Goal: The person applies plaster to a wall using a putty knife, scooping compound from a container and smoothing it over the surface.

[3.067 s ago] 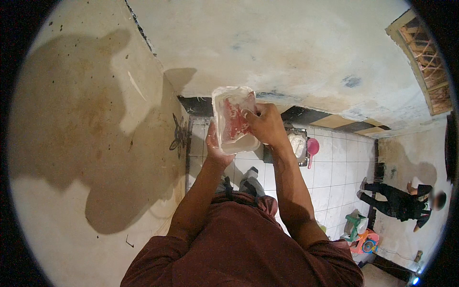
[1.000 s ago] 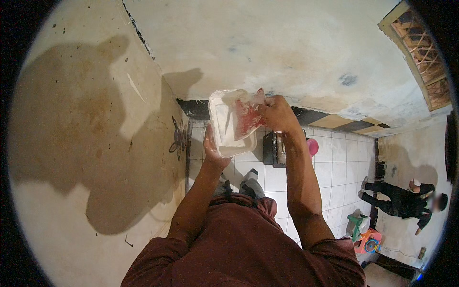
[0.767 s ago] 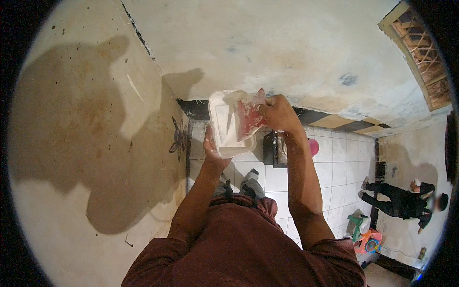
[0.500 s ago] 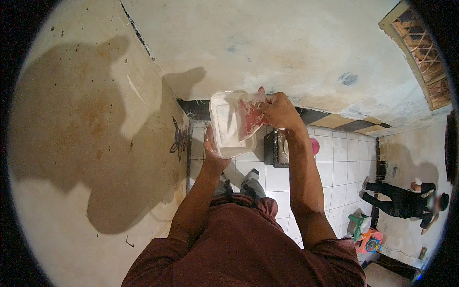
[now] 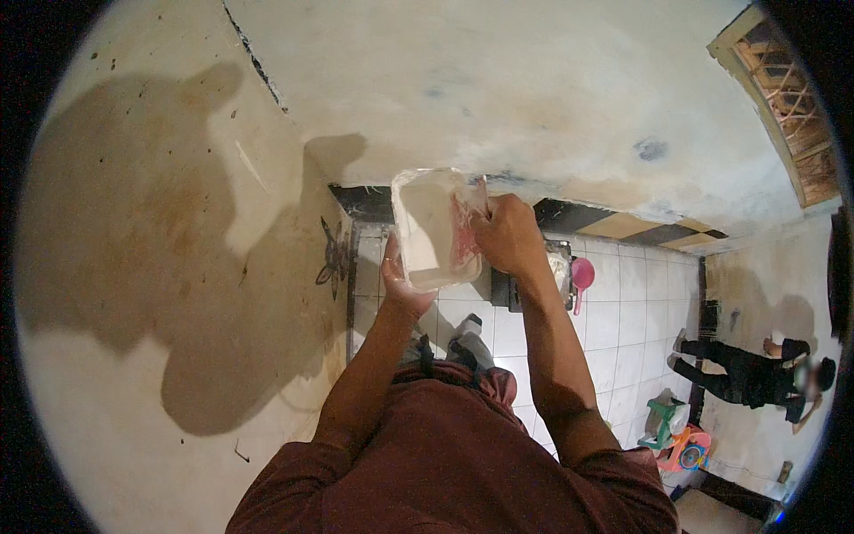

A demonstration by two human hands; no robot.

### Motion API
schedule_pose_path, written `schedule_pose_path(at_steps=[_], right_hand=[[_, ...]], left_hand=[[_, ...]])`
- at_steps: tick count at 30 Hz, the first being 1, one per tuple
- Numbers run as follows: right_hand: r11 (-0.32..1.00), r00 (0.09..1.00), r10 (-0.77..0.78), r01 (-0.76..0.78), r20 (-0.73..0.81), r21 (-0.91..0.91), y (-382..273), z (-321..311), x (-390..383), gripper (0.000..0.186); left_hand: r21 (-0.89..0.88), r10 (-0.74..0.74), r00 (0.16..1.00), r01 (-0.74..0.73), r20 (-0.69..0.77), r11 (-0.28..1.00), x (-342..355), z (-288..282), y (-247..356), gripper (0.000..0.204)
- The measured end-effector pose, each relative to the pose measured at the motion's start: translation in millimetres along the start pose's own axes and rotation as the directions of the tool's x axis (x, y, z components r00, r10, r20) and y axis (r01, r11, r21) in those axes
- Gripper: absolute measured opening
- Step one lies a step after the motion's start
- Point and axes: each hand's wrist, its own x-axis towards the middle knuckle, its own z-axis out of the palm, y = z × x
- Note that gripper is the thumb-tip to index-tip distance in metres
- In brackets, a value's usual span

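Note:
My left hand is closed round the lower left side of a white plastic tub, smeared with pale paste and tilted so its inside faces me. My right hand grips a red putty scraper, a flat blade coated with whitish paste. The scraper lies against the right inner side of the tub. Most of its grip is hidden under my fingers. Beyond the tub rises a pale, patched wall with bluish and brownish stains.
On the white tiled floor stand a dark box and a pink dipper. A person in dark clothes stands at the right, near a green stool and an orange object. A stained wall rises on my left.
My right hand has moved left and slightly down, bringing the scraper deeper against the tub's right inner side. The pink dipper now shows more fully. My left hand stays nearly in place.

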Motion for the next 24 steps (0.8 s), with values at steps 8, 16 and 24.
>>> schedule_pose_path(at_steps=[8,16,24], right_hand=[[0.993,0.993,-0.115,0.115,-0.01,-0.038,-24.8,-4.5,5.2,0.03],[0.997,0.998,0.015,-0.019,-0.055,-0.072,-4.6,-4.6,12.0,0.029],[0.998,0.996,-0.061,0.06,0.071,0.011,-34.4,-5.8,-0.3,0.027]], left_hand=[[-0.137,-0.087,0.995,0.091,0.039,0.986,8.3,18.7,3.9,0.063],[-0.177,-0.091,0.991,0.107,0.095,0.978,11.2,21.2,5.6,0.061],[-0.185,-0.139,0.986,0.154,0.094,0.971,8.1,23.0,9.3,0.067]])
